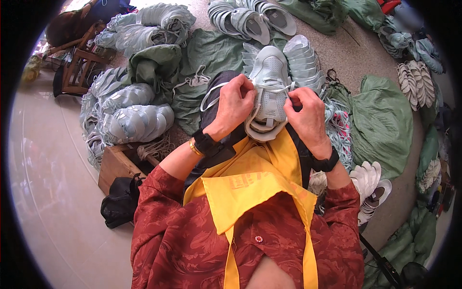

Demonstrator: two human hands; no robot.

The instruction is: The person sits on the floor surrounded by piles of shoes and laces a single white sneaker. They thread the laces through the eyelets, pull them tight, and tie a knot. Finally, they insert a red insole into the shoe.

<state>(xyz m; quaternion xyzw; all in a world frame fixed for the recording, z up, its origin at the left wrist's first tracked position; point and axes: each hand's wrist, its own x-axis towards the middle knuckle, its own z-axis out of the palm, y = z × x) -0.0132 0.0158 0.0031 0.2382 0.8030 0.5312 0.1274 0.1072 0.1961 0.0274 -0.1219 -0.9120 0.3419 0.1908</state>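
A pale grey-blue sneaker (269,65) rests over my lap, its toe pointing away from me and its heel opening nearest. White shoelace (274,88) runs across its upper part between my two hands. With thumb and fingers pinched, my left hand (234,102) grips the lace on the left side, and a loose loop hangs out beyond it. On the other side, my right hand (307,115) is closed in a pinch on the lace beside the shoe's edge. The fingertips partly cover where the lace meets the eyelets.
Nested stacks of pale shoe uppers (139,120) lie at left, with more uppers (250,21) ahead. Green sacks (382,120) spread at right and under the shoe. A wooden box (120,166) and black pouch (120,202) sit by my left elbow. A yellow apron (255,190) covers my lap.
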